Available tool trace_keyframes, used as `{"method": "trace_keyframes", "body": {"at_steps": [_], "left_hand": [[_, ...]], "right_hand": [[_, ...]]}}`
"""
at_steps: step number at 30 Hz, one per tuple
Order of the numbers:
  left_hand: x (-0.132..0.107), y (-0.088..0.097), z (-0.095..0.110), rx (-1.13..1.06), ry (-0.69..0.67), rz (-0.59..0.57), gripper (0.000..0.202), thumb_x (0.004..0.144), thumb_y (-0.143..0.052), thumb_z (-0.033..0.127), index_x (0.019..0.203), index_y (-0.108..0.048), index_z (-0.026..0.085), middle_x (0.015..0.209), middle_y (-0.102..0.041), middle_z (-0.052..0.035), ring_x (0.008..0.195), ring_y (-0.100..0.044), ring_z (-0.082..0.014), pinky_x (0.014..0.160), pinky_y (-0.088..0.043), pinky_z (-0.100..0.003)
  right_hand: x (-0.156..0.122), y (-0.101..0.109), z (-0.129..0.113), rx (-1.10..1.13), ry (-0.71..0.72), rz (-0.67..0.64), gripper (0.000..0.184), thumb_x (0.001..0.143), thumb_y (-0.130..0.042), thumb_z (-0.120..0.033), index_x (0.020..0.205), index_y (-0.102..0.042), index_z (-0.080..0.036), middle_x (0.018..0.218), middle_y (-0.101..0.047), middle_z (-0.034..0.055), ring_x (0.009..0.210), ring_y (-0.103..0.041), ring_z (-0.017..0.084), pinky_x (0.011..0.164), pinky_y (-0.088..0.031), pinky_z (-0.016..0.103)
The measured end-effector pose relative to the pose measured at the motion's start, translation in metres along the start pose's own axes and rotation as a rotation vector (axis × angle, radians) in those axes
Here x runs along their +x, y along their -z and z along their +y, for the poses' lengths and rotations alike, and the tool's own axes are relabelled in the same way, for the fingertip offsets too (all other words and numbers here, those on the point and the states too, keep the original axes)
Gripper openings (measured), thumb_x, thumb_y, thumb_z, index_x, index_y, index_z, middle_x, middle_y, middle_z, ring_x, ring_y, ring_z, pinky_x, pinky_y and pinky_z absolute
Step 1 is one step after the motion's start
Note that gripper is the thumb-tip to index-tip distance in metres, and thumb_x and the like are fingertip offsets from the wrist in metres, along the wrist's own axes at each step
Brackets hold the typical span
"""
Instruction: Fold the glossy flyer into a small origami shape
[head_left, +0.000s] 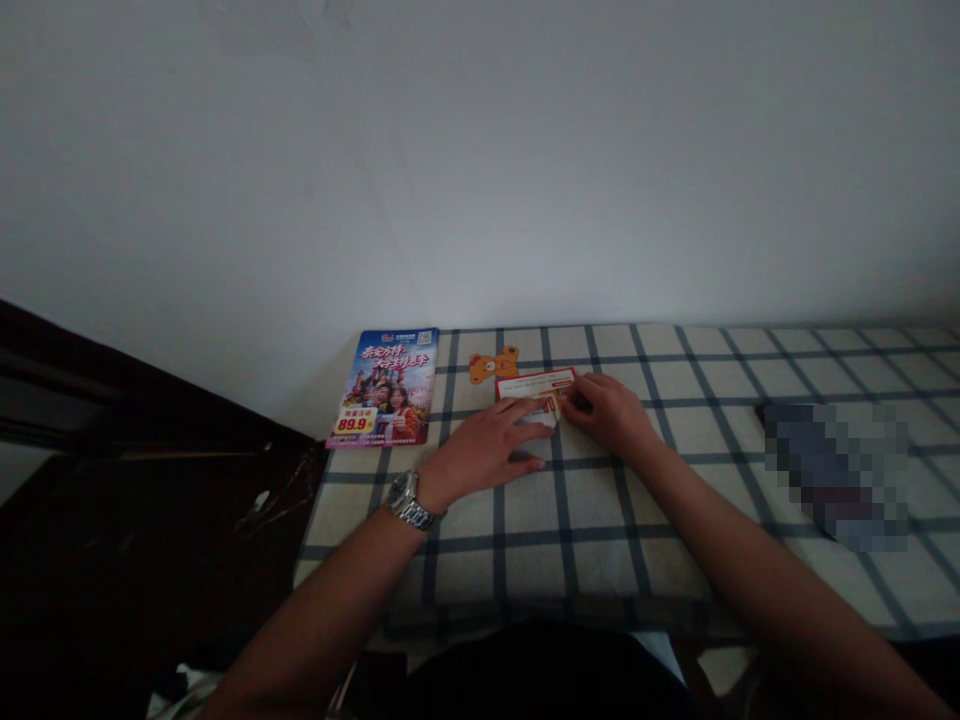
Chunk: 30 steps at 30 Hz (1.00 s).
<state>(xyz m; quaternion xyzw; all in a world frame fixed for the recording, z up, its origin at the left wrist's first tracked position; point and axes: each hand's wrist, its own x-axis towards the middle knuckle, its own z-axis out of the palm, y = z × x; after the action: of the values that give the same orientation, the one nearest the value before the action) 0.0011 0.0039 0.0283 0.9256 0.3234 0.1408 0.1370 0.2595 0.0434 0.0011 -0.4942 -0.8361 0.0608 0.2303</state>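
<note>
A small red-edged sheet of printed paper (534, 384) lies on the checked tablecloth, with white panels and some orange and red print. My left hand (484, 447), wearing a metal watch (410, 500), rests across its lower left part with fingers spread. The fingers of my right hand (609, 412) are pinched together at the paper's right edge. Part of the sheet is hidden beneath my hands, so I cannot tell how it is folded. Just behind it lies an orange cartoon bear cutout (484, 368), flat on the cloth.
A glossy blue and pink leaflet (412, 385) lies at the table's left end. On the right is a dark, blurred-out object (825, 470). The checked tablecloth (600, 525) reaches the pale wall (525, 180) behind. Dark floor shows to the left.
</note>
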Motion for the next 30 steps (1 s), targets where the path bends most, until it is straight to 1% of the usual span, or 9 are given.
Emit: {"method": "trace_keyframes", "body": {"at_steps": [5,11,16,19,26,30], "left_hand": [[0.000,0.000,-0.001,-0.003,0.001,-0.014,0.043,0.099,-0.069,0.044,0.138,-0.063,0.029,0.159,-0.047,-0.0076,0.148,-0.043,-0.0302,0.122,-0.043,-0.051],[-0.001,-0.001,-0.001,0.008,0.014,-0.025,0.043,0.099,-0.068,0.045,0.138,-0.064,0.029,0.158,-0.048,-0.0078,0.147,-0.044,-0.0308,0.121,-0.044,-0.051],[-0.001,0.000,0.000,0.009,0.025,-0.024,0.043,0.099,-0.068,0.047,0.138,-0.063,0.029,0.159,-0.048,-0.0076,0.147,-0.044,-0.0303,0.121,-0.044,-0.051],[0.000,0.000,0.000,0.008,0.022,-0.024,0.043,0.098,-0.069,0.046,0.137,-0.064,0.028,0.157,-0.048,-0.0087,0.147,-0.044,-0.0301,0.121,-0.044,-0.049],[0.000,0.000,0.001,0.010,0.019,-0.013,0.044,0.097,-0.071,0.046,0.136,-0.063,0.029,0.157,-0.049,-0.0076,0.146,-0.044,-0.0311,0.120,-0.044,-0.052],[0.000,-0.002,0.000,0.014,0.016,0.003,0.043,0.097,-0.070,0.046,0.135,-0.063,0.028,0.155,-0.050,-0.0087,0.145,-0.045,-0.0309,0.120,-0.044,-0.051]], "right_hand": [[0.005,0.002,0.005,-0.049,-0.059,0.033,0.012,0.094,-0.063,-0.023,0.083,-0.059,-0.022,0.085,-0.068,0.0061,0.079,-0.057,0.022,0.072,-0.038,0.033],[0.009,0.003,0.011,-0.018,-0.155,0.045,0.012,0.091,-0.065,-0.024,0.080,-0.058,-0.022,0.083,-0.066,0.0054,0.077,-0.057,0.022,0.069,-0.036,0.032],[0.012,0.003,0.013,0.021,-0.212,0.092,0.013,0.091,-0.063,-0.024,0.079,-0.058,-0.022,0.078,-0.064,0.0039,0.072,-0.056,0.020,0.066,-0.036,0.031],[0.013,0.003,0.015,0.030,-0.201,0.102,0.013,0.091,-0.062,-0.023,0.079,-0.058,-0.022,0.078,-0.064,0.0043,0.072,-0.057,0.021,0.066,-0.037,0.031],[0.008,0.006,0.016,0.041,-0.134,0.123,0.015,0.096,-0.060,-0.027,0.082,-0.059,-0.022,0.079,-0.063,0.0052,0.073,-0.057,0.022,0.067,-0.040,0.033],[0.004,0.008,0.015,0.059,-0.064,0.091,0.013,0.097,-0.062,-0.029,0.086,-0.061,-0.022,0.084,-0.063,0.0057,0.078,-0.058,0.023,0.070,-0.042,0.033]]}}
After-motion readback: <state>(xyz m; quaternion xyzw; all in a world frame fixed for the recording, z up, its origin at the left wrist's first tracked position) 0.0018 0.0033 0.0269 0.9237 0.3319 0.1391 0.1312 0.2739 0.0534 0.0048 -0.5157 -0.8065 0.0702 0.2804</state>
